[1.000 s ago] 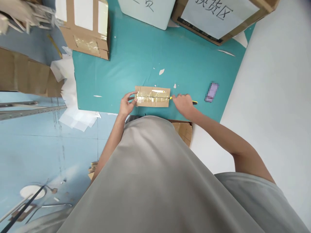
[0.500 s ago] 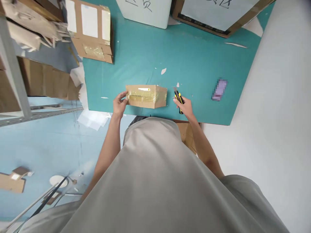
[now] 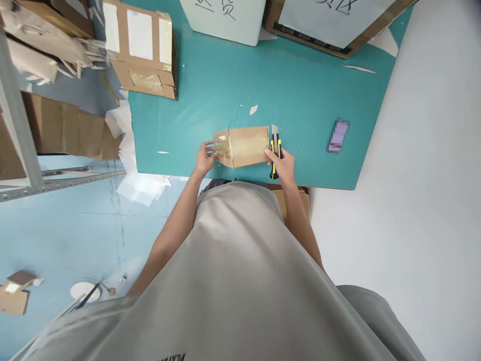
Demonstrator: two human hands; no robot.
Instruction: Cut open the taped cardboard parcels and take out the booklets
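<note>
A small brown cardboard box [image 3: 250,146] is between my hands, close to the near edge of the green table, its taped end [image 3: 222,149] facing left. My left hand [image 3: 205,158] has its fingers and thumb at that taped end, curved around it. In my right hand [image 3: 284,165] is a black and yellow utility knife [image 3: 276,150], its blade extended and pointing away from me. The thumb of this hand rests against the right end of the box, so the knife stands right beside it. The underside of the box is hidden.
A larger cardboard box [image 3: 145,55] stands at the table's back left. A white container [image 3: 227,22] and a framed, labelled box [image 3: 319,25] line the back. A pixelated purple item [image 3: 338,136] lies to the right. Paper scraps [image 3: 253,109] dot the green tabletop [image 3: 210,75].
The box has been turned, its taped end swinging to the left and a plain face now showing upward. My left hand has shifted right; my right thumb has come against the box.
</note>
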